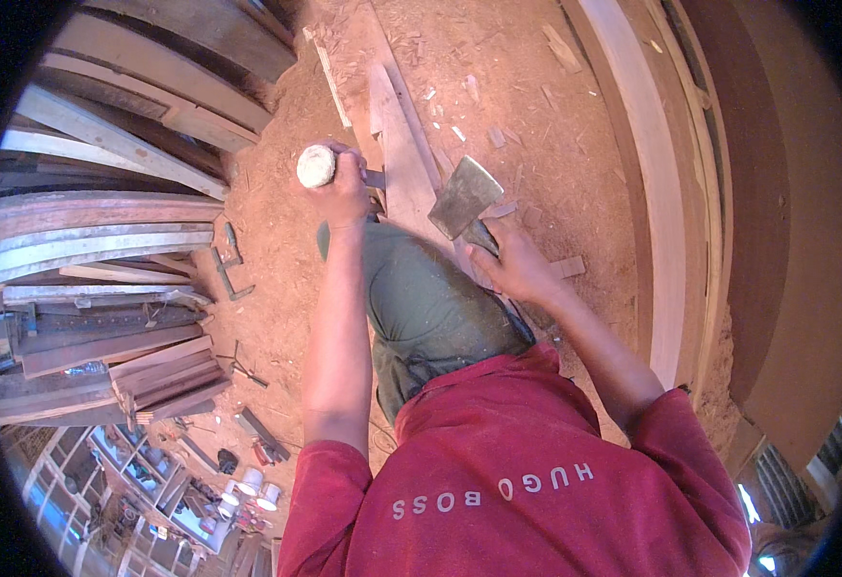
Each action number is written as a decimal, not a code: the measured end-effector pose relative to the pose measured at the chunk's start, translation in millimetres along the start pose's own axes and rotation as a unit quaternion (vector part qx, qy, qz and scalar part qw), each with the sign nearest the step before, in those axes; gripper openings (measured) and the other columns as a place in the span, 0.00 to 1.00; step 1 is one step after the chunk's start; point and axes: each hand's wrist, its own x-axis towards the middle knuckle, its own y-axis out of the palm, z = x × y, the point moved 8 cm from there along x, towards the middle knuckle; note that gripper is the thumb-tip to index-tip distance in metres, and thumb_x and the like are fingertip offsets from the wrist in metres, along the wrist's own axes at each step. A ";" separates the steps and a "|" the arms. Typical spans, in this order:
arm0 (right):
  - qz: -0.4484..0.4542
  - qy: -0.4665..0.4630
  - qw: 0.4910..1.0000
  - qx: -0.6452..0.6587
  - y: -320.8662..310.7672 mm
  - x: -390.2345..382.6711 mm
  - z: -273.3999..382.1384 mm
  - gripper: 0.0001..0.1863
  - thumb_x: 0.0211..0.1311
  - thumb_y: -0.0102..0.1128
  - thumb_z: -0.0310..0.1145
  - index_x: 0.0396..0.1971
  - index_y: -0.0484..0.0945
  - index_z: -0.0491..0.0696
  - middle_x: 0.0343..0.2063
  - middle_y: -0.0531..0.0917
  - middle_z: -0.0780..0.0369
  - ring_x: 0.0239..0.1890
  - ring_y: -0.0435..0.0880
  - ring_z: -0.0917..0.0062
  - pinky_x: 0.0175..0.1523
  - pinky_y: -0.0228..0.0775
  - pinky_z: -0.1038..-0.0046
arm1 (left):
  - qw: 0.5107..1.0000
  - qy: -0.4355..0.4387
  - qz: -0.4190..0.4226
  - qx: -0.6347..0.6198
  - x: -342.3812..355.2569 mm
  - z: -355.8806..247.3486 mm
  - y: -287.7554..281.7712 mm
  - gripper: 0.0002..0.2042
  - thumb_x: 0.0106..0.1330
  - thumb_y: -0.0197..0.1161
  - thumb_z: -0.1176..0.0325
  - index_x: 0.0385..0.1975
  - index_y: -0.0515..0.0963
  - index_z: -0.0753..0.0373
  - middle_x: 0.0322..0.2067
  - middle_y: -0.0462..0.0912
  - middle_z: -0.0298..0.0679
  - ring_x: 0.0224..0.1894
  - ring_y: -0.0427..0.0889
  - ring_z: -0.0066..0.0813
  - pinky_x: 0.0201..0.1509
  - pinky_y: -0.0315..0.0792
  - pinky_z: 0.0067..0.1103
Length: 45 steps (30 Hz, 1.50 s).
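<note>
My left hand is closed around a chisel, whose round, pale handle end faces up. A short dark strip of metal shows beside that fist, next to the board. In my right hand is the dark handle of a hatchet with a broad, flat grey head, held over the board's right edge. A long pale board runs away from me between both hands, its near end hidden by my dark green trouser leg. The chisel's tip cannot be made out.
Wood chips litter the brown earth floor. Stacked planks fill the left side, with a clamp lying near them. Long timbers curve along the right. White containers stand at lower left.
</note>
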 end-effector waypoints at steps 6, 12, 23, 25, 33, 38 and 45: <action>0.055 0.091 0.994 0.038 -4.8 0.2 0.2 0.23 0.66 0.59 0.39 0.52 0.72 0.38 0.25 0.81 0.52 0.17 0.82 0.69 0.33 0.74 0.64 | 1.000 0.005 0.002 0.010 2.0 -3.3 1.0 0.01 0.56 0.54 0.80 0.25 0.73 0.68 0.17 0.77 0.38 0.17 0.77 0.23 0.19 0.71 0.19; 0.078 0.118 0.989 0.046 -8.4 1.3 5.4 0.24 0.66 0.59 0.41 0.53 0.71 0.39 0.28 0.81 0.48 0.25 0.81 0.61 0.37 0.74 0.60 | 1.000 0.009 0.001 0.026 2.2 -4.8 0.9 0.01 0.56 0.55 0.79 0.25 0.73 0.68 0.17 0.77 0.38 0.17 0.77 0.23 0.19 0.71 0.19; 0.097 0.127 0.986 0.038 -8.5 3.2 0.8 0.27 0.65 0.59 0.42 0.56 0.68 0.39 0.39 0.81 0.39 0.46 0.81 0.44 0.48 0.73 0.52 | 1.000 0.006 0.010 0.028 4.8 -2.8 2.6 0.01 0.57 0.55 0.79 0.27 0.73 0.66 0.18 0.78 0.39 0.18 0.77 0.22 0.19 0.71 0.19; 0.107 0.142 0.983 0.043 -7.8 2.5 1.3 0.27 0.65 0.58 0.42 0.56 0.69 0.39 0.39 0.81 0.39 0.46 0.81 0.44 0.49 0.73 0.52 | 0.998 0.015 0.014 0.057 7.1 -2.0 -1.0 0.01 0.57 0.55 0.78 0.27 0.73 0.66 0.19 0.78 0.39 0.18 0.77 0.22 0.20 0.71 0.19; 0.037 0.049 0.998 0.015 -14.0 10.3 13.1 0.23 0.67 0.58 0.42 0.52 0.71 0.40 0.31 0.81 0.48 0.28 0.82 0.58 0.41 0.73 0.59 | 1.000 -0.010 -0.008 0.013 7.6 1.3 2.4 0.00 0.58 0.55 0.78 0.27 0.73 0.66 0.19 0.78 0.38 0.18 0.76 0.22 0.19 0.70 0.19; 0.096 0.129 0.987 0.016 -17.2 11.2 13.0 0.24 0.66 0.57 0.45 0.50 0.72 0.40 0.39 0.81 0.41 0.45 0.81 0.44 0.47 0.72 0.52 | 0.999 -0.017 0.001 0.027 10.1 -0.3 4.0 0.00 0.59 0.56 0.78 0.28 0.72 0.66 0.19 0.77 0.38 0.18 0.76 0.22 0.19 0.70 0.18; 0.086 0.114 0.989 0.033 -14.4 9.6 8.2 0.22 0.66 0.58 0.43 0.50 0.72 0.40 0.32 0.81 0.45 0.35 0.81 0.52 0.41 0.72 0.55 | 0.999 -0.029 -0.010 0.012 14.6 -4.0 13.6 0.01 0.59 0.55 0.79 0.27 0.73 0.67 0.18 0.77 0.38 0.17 0.76 0.22 0.18 0.69 0.18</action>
